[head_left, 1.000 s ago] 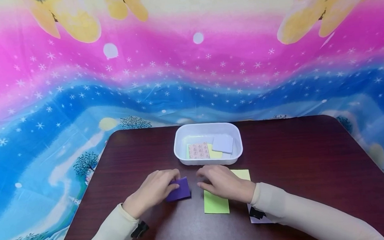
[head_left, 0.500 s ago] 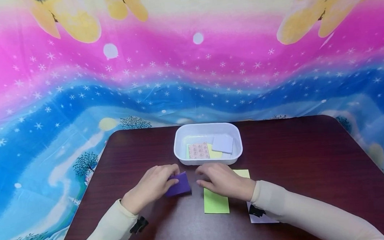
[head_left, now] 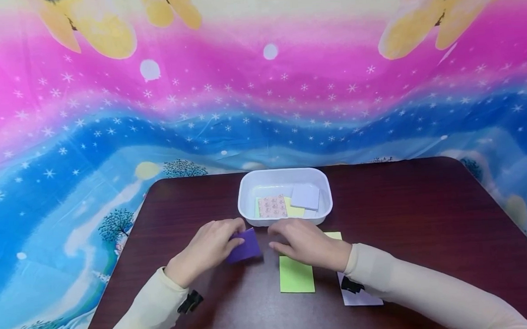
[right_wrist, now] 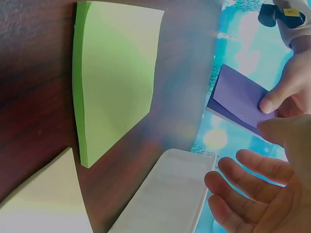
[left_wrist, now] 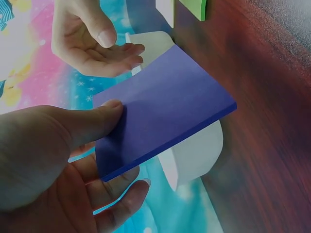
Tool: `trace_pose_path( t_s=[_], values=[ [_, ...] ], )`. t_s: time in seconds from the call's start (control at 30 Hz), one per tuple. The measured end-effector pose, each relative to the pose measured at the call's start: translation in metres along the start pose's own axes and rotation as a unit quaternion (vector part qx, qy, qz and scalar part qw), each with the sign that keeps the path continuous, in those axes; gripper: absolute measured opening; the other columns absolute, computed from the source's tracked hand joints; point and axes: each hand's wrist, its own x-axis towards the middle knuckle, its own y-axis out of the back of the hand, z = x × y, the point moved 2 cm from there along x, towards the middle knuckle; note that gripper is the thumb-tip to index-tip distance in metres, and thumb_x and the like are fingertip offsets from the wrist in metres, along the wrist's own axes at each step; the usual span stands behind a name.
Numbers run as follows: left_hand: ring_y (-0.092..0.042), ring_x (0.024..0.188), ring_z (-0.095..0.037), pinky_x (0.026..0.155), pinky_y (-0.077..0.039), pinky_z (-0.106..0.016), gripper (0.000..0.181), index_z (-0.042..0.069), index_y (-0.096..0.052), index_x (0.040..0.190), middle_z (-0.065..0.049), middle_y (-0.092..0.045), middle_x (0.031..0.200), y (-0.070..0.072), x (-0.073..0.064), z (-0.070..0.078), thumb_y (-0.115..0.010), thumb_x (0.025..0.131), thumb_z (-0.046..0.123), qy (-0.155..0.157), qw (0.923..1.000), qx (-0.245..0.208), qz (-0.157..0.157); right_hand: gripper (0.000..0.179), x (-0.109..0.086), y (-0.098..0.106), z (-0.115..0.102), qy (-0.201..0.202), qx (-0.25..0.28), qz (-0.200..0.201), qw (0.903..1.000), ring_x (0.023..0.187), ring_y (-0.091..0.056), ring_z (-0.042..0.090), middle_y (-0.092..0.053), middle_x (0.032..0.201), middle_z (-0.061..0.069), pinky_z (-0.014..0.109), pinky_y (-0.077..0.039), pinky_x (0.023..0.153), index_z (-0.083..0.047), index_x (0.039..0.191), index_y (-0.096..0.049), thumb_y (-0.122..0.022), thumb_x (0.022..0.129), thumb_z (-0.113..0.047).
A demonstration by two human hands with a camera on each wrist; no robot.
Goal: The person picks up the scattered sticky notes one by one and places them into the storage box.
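A purple sticky note pad (head_left: 244, 247) is pinched between the thumb and fingers of my left hand (head_left: 209, 244), raised above the table in front of the white tub. In the left wrist view the thumb lies across the purple pad's (left_wrist: 165, 111) top face and the fingers are under it. My right hand (head_left: 305, 244) holds nothing; its fingers are loosely bent, as the right wrist view shows. It hovers over a green sticky note pad (head_left: 296, 276) and partly covers a yellow pad (head_left: 334, 236). A lilac pad (head_left: 360, 294) lies partly under the right sleeve.
A white plastic tub (head_left: 286, 222) stands at the back middle of the dark wooden table (head_left: 409, 206). Inside it lie a patterned pink pad (head_left: 272, 207), a pale lilac pad (head_left: 305, 198) and a yellow pad (head_left: 294, 208). A printed cloth (head_left: 259, 85) hangs behind the table.
My left hand has risen and moved toward the tub with the purple pad in its grip. The right hand has shifted slightly toward the tub, still holding nothing.
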Motion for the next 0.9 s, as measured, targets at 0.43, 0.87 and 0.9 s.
trace_pose_path(
  t_s=[0.43, 0.87, 0.9],
  values=[
    [-0.048, 0.065, -0.006, 0.062, -0.045, -0.024, 0.014, 0.016, -0.065, 0.095, 0.007, -0.066, 0.080, 0.014, 0.010, 0.000, -0.078, 0.089, 0.016, 0.002, 0.9999, -0.003, 0.011, 0.028, 0.003, 0.007, 0.000, -0.007, 0.006, 0.004, 0.9999, 0.097, -0.071, 0.017, -0.076, 0.107, 0.003, 0.037, -0.057, 0.087, -0.008, 0.115, -0.072, -0.071, 0.095, -0.027],
    [-0.047, 0.065, -0.008, 0.061, -0.041, -0.025, 0.015, 0.016, -0.064, 0.096, 0.007, -0.059, 0.075, 0.023, 0.021, -0.003, -0.078, 0.089, 0.017, 0.012, 0.9998, -0.007, 0.016, 0.029, 0.005, 0.013, 0.001, -0.020, 0.006, 0.004, 0.9998, 0.096, -0.069, 0.013, -0.075, 0.107, 0.000, 0.036, -0.057, 0.088, -0.009, 0.116, -0.072, -0.071, 0.095, -0.029],
    [-0.048, 0.065, -0.008, 0.060, -0.041, -0.024, 0.015, 0.016, -0.064, 0.096, 0.007, -0.059, 0.075, 0.023, 0.022, -0.003, -0.078, 0.089, 0.017, 0.014, 0.9998, -0.007, 0.015, 0.029, 0.005, 0.013, 0.002, -0.021, 0.007, 0.005, 0.9997, 0.097, -0.069, 0.013, -0.075, 0.107, 0.000, 0.036, -0.057, 0.088, -0.010, 0.116, -0.073, -0.071, 0.095, -0.029]
  ],
)
